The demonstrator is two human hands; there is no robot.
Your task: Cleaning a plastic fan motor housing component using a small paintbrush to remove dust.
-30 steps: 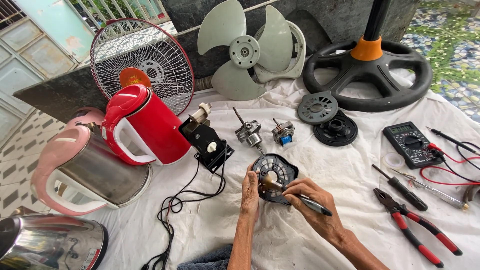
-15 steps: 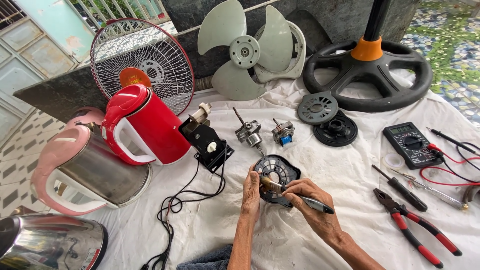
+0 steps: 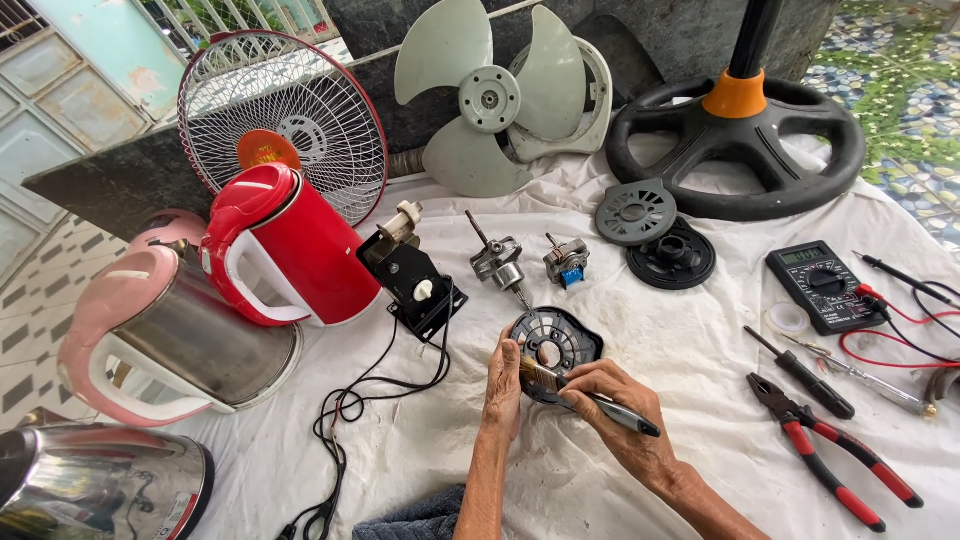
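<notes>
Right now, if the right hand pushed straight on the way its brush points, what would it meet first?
The right hand aims the small brush up-left. Its bristles already meet the round black slotted plastic cover; beyond lie the left hand's fingers, depth unclear.

Matt black plastic on the round cover (image 3: 556,352), bristles of the brush (image 3: 540,373) soft against it. Wrinkled white cloth (image 3: 620,300) underneath. Glossy red plastic on the kettle (image 3: 290,250), shiny bare metal on the steel kettle (image 3: 100,495), rubbery red grips on the pliers (image 3: 835,455).
</notes>
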